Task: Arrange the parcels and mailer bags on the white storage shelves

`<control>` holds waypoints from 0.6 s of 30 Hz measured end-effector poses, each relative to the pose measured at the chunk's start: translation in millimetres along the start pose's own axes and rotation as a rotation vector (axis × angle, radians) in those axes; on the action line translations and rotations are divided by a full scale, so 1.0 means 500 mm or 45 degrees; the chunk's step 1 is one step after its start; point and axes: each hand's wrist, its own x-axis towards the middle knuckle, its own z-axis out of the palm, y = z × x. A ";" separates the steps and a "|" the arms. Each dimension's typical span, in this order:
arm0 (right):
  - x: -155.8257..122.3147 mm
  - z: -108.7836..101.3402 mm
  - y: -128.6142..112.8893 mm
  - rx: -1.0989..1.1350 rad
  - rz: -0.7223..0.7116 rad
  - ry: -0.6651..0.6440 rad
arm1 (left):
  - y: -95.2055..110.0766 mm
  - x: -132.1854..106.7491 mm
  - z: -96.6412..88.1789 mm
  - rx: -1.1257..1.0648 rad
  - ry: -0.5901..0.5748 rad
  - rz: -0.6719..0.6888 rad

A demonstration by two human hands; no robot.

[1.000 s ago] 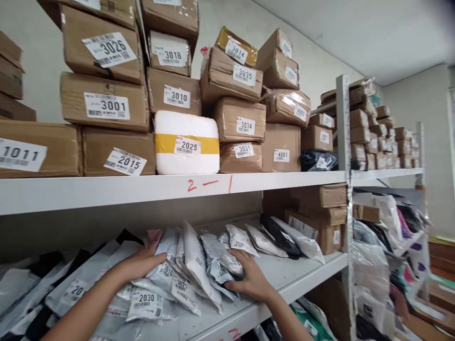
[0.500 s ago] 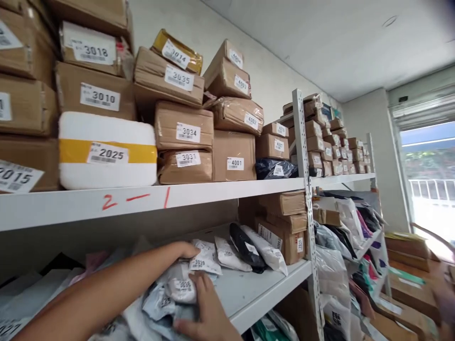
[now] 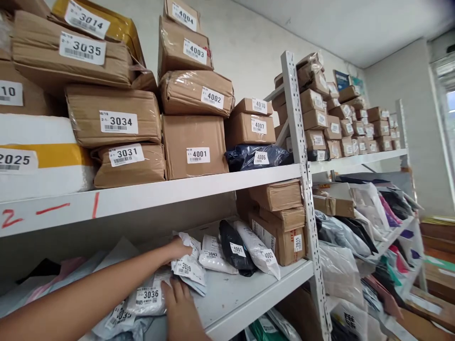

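My left hand [image 3: 179, 249] reaches in from the lower left, its fingers closed on the top edge of a white mailing bag [image 3: 188, 265] labelled 3039. That bag leans tilted on the middle shelf. Below it, my right hand [image 3: 182, 308] has its fingers stretched out against the side of a white mailing bag [image 3: 147, 296] labelled 3036. Its thumb is out of sight. A bag labelled 3035 [image 3: 121, 316] lies partly under 3036. Right of my hands are a white bag [image 3: 215, 255] labelled 3042, a black bag [image 3: 236, 248] labelled 4001 and a white bag [image 3: 258, 248] labelled 4002.
Numbered cartons [image 3: 194, 147] are stacked on the upper shelf [image 3: 199, 187], marked 2-1 in red. More cartons [image 3: 279, 227] stand at the middle shelf's right end, beside a metal upright [image 3: 302, 189]. Another loaded rack [image 3: 359, 163] stands farther right.
The view has swung right and closer to the shelf. My left hand has taken hold of the 3039 bag, which now tilts up. My right hand's fingers have straightened beside the 3036 bag.
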 end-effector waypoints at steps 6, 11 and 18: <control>0.004 -0.236 0.055 -0.428 -0.022 0.546 | -0.012 -0.069 -0.033 0.020 -0.013 -0.293; 0.036 -0.377 0.086 -0.931 0.393 0.106 | -0.001 -0.082 -0.038 0.249 0.125 -0.223; 0.021 -0.413 0.114 -1.006 0.475 0.067 | 0.050 -0.044 -0.024 0.713 -0.416 0.480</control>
